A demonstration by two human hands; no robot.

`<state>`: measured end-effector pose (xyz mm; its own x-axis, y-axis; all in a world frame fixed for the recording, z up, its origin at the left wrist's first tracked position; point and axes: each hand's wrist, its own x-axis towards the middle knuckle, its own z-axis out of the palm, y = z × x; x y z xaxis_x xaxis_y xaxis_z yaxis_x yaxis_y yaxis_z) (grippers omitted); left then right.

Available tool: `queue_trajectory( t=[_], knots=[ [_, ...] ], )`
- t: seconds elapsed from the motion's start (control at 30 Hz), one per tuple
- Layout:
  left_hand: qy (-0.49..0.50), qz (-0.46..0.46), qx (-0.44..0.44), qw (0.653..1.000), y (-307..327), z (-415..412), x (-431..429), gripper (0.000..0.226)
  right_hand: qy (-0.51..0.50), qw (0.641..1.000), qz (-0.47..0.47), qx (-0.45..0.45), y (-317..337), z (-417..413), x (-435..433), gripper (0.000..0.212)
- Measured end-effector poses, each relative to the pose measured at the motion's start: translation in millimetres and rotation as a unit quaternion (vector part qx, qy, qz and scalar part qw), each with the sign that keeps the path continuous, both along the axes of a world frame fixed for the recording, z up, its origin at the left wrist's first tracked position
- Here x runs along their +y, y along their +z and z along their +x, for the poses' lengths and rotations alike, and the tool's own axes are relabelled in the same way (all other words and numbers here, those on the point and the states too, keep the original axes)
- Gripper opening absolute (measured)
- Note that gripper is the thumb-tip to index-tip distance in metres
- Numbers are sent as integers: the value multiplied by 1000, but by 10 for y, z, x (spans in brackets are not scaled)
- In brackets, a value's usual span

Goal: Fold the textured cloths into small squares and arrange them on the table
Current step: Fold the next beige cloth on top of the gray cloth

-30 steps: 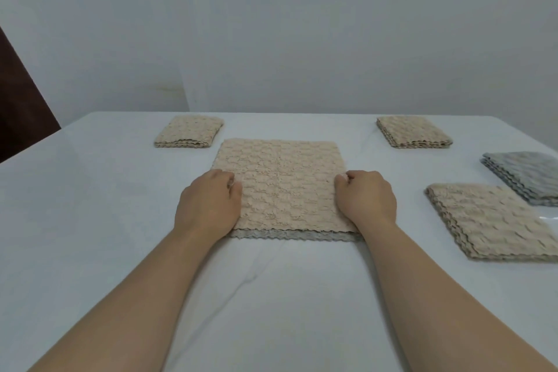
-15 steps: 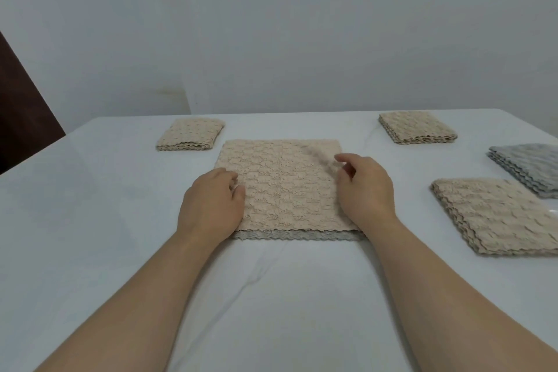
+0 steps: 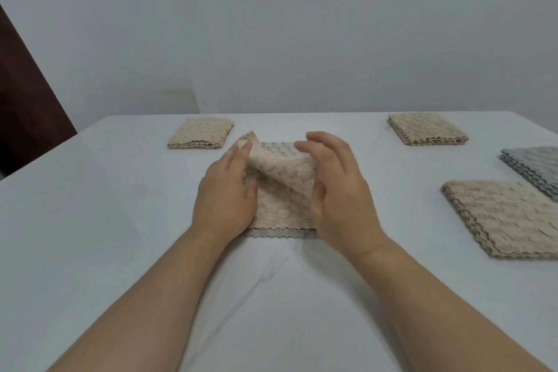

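Beige cloth (image 3: 280, 205) is looking soft and limp, left fingers (image 3: 238, 157) pinching its lifted corner, right fingers (image 3: 326, 145) hovering loosely spread beside it

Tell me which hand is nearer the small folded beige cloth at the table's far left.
Left. The left hand sits just right of that folded cloth, closer to the person; the right hand is farther right, across the cloth being folded.

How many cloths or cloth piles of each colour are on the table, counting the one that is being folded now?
Beige: 4 (cloth being folded, far left cloth, far right cloth, near right cloth)
Grey: 1 (grey cloth at the right edge)
Total: 5
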<state>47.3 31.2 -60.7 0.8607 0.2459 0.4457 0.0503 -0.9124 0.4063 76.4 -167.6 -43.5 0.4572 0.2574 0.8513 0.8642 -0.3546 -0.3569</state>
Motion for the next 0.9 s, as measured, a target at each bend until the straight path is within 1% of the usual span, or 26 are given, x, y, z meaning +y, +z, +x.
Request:
queue_trajectory(
  t=[0.07, 0.23, 0.33, 0.4, 0.43, 0.5, 0.53, 0.57, 0.6, 0.7, 0.77, 0.8, 0.83, 0.87, 0.9],
  knots=[
    [-16, 15, 11, 1000, -29, 13, 10, 66, 22, 999, -29, -7, -21, 4, 10, 52],
    [-17, 6, 7, 1000, -51, 7, -13, 32, 13, 999, -44, 18, -70, 35, -10, 50],
    [-29, 1, -2, 1000, -52, 24, -7, 21, 2, 995, -79, 63, -88, 27, -34, 52],
    [-33, -20, -2, 999, -26, 21, -23, 17, -11, 989, -105, 103, -105, 16, -43, 53],
    [-27, -35, 3, 999, -2, 12, -40, 15, -21, 986, -110, 120, -116, 15, -45, 51],
    [-14, -53, 6, 998, 45, -17, -80, 10, -43, 982, -104, 154, -124, 21, -53, 41],
    [-14, -56, -3, 998, 68, -34, -97, 8, -50, 980, -98, 166, -124, 25, -60, 36],
    [-19, -57, -21, 998, 93, -55, -115, 5, -54, 979, -95, 174, -121, 31, -70, 36],
    [-26, -58, -42, 997, 119, -75, -130, 4, -51, 978, -97, 177, -118, 37, -80, 41],
    [-66, -86, -102, 989, 170, -112, -159, 9, -26, 976, -140, 167, -123, 41, -88, 59],
    [-92, -102, -134, 981, 167, -129, -177, 12, -36, 966, -202, 156, -159, 61, -82, 69],
    [-102, -108, -144, 978, 166, -140, -186, 14, -48, 958, -232, 160, -171, 74, -79, 71],
    [-113, -114, -149, 976, 164, -143, -186, 18, -57, 951, -253, 167, -185, 92, -74, 68],
    [-123, -115, -148, 974, 167, -150, -182, 22, -63, 948, -263, 168, -200, 119, -71, 59],
    [-129, -104, -141, 976, 169, -156, -168, 27, -70, 949, -261, 160, -200, 148, -67, 44]
  ],
)
